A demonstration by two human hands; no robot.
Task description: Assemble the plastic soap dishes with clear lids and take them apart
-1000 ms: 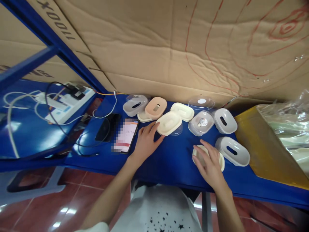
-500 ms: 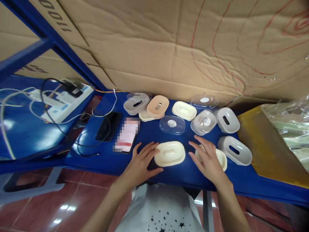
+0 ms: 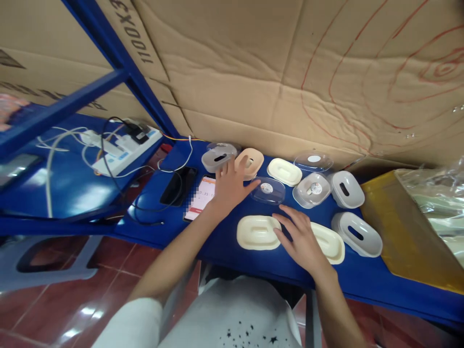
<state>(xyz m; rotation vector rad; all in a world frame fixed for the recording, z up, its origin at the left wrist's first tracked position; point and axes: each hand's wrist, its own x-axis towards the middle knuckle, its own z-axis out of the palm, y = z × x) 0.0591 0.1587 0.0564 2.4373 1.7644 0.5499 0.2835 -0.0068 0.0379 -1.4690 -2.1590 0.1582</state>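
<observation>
My left hand [image 3: 231,187] is over the phone's right edge with fingers spread, its fingertips near the peach dish [image 3: 250,163] and the grey dish [image 3: 218,157]; it holds nothing that I can see. My right hand [image 3: 297,236] has its fingers apart between two cream trays, its fingertips at the right edge of the left cream tray [image 3: 258,233]. The other cream tray [image 3: 330,244] lies partly behind that hand. A clear lid with a round label [image 3: 268,191] sits between the hands, farther back. Behind it is a smaller cream piece [image 3: 284,172].
Grey dishes [image 3: 348,190] stand at the right, beside a cardboard box [image 3: 402,232] with plastic-wrapped items. At the left are a lit phone [image 3: 198,200], a dark phone [image 3: 177,186], cables and a power strip [image 3: 126,150]. Cardboard [image 3: 232,72] rises behind the blue table.
My left hand has moved away from the left cream tray, up toward the peach dish. My right hand has shifted left toward that tray. The view has shifted a little.
</observation>
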